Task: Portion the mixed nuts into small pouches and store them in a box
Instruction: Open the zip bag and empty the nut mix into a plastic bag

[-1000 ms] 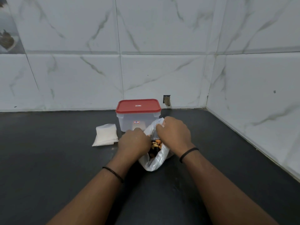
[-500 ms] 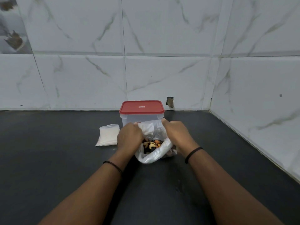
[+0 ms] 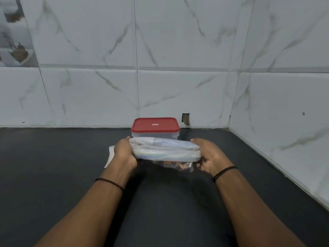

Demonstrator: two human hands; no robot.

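The bag of mixed nuts (image 3: 164,151) is stretched wide between the two hands, its mouth pulled sideways into a long band of whitish plastic. To do this opening step well, the person should judge the pull gently: thin film like this can tear at the rim, and the nuts would spill on the dark worktop (image 3: 53,175). It would help to let the bag's bottom settle on the worktop so the load sits low and the mouth stays up, then fold the rim outward so it stays wide for scooping.

The bag looks thin, crinkled and half clear; brown and reddish nuts (image 3: 176,165) show through its lower part, which hangs below the stretched rim, near the right hand. Whether the bottom touches the worktop cannot be told.

The left hand (image 3: 124,152) has a closed grip on the bag's left edge, fingers curled round the plastic. The right hand (image 3: 210,155) grips the right edge likewise.

Just beyond the bag stands the box (image 3: 155,130), clear-walled, its red lid on; the lid must come off before storing. The small pouches (image 3: 110,156) lie left of the left hand, partly hidden by it. A marble-tiled wall (image 3: 178,86) runs along the far side and the right.
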